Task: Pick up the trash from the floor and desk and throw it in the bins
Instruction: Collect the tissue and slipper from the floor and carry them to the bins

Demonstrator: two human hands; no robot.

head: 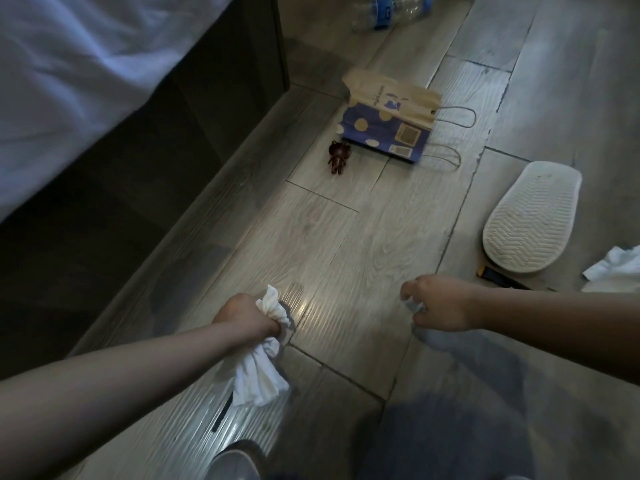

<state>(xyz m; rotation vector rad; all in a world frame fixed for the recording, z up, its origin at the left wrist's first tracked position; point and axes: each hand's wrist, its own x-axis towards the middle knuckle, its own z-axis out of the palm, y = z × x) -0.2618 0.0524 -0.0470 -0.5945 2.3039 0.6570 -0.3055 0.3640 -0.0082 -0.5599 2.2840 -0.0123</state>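
My left hand [244, 315] is clenched around a bunch of crumpled white tissue [259, 372] that hangs below the fist, low over the wooden floor. To its right, my right hand [438, 303] is curled around a small pale scrap [414, 306]; only a bit of the scrap shows. Farther ahead on the floor lies a flattened brown and blue paper bag [388, 123] with string handles. A clear plastic bottle [391, 10] with a blue label lies at the top edge. More crumpled white tissue [616, 268] lies at the right edge.
A bed with a white sheet [69, 81] and dark frame [145, 188] fills the left side. A small brown toy figure [337, 157] lies beside the bag. An upturned white slipper [531, 216] rests at the right, with a dark flat object [502, 277] just under it.
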